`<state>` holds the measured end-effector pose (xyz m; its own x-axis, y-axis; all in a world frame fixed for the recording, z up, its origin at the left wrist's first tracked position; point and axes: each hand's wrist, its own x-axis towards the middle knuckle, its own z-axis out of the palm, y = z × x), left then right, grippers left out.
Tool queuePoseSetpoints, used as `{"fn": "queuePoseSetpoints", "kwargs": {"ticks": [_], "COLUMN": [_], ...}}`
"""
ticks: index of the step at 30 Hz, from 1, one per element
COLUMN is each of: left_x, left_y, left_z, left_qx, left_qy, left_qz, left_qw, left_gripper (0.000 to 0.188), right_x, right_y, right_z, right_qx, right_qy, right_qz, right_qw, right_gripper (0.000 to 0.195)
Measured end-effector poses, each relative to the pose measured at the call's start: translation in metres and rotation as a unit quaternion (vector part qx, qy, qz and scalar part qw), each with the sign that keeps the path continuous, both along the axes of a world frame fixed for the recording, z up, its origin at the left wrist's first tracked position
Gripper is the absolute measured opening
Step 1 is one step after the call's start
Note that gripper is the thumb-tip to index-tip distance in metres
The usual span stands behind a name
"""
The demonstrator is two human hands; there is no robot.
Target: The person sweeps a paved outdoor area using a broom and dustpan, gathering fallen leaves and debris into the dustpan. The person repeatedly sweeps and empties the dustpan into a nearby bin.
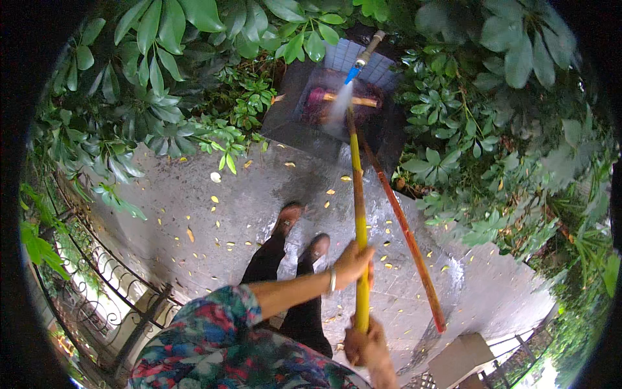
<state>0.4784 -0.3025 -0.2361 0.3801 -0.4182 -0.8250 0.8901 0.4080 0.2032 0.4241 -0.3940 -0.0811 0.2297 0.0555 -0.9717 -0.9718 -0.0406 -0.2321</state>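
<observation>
Both my hands grip a yellow-painted wooden pole [360, 214]. My left hand [354, 265], with a bracelet at its wrist, is wrapped around it above my right hand [367, 338], which holds near its lower end. The pole's far end reaches into a dark-rimmed basin [286, 109] with a tiled back. There a wooden crossbar [362, 101] lies with wet purple cloth [317, 95]; the pole appears to meet the crossbar. From a tap with a blue nozzle [352, 74], water [341, 103] sprays over the cloth and crossbar.
A red-orange pole [410, 238] slants from the basin, right of the yellow one. Leafy shrubs [452, 121] crowd both sides of the basin. Wet grey paving [233, 194] bears scattered yellow leaves. At left is a wrought-iron railing [104, 262]; a beige block [459, 357] stands lower right.
</observation>
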Motion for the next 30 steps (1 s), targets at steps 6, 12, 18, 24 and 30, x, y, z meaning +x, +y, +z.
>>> {"fn": "queuePoseSetpoints", "kwargs": {"ticks": [6,12,18,24,30], "left_x": [0.059,0.034,0.053,0.095,0.120], "left_y": [0.012,0.036,0.069,0.140,0.193], "left_z": [-0.090,-0.093,-0.085,-0.072,-0.055], "left_qx": [0.058,-0.066,-0.086,-0.206,-0.196], "left_qy": [0.018,0.037,0.045,-0.015,0.077], "left_qz": [-0.016,0.126,0.129,0.153,0.137], "left_qw": [0.998,0.989,0.987,0.966,0.968], "left_gripper": [0.015,0.015,0.014,0.016,0.020], "right_x": [0.042,0.014,0.043,0.050,0.137], "right_y": [0.023,-0.041,-0.153,-0.108,-0.037], "right_z": [-0.105,-0.060,-0.116,-0.075,-0.005], "right_qx": [0.072,0.011,-0.352,-0.133,-0.140], "right_qy": [-0.031,-0.297,-0.264,-0.231,-0.007], "right_qz": [-0.012,0.191,0.545,0.508,0.460], "right_qw": [0.997,0.936,0.714,0.819,0.877], "right_gripper": [0.015,0.041,0.060,0.056,0.057]}}
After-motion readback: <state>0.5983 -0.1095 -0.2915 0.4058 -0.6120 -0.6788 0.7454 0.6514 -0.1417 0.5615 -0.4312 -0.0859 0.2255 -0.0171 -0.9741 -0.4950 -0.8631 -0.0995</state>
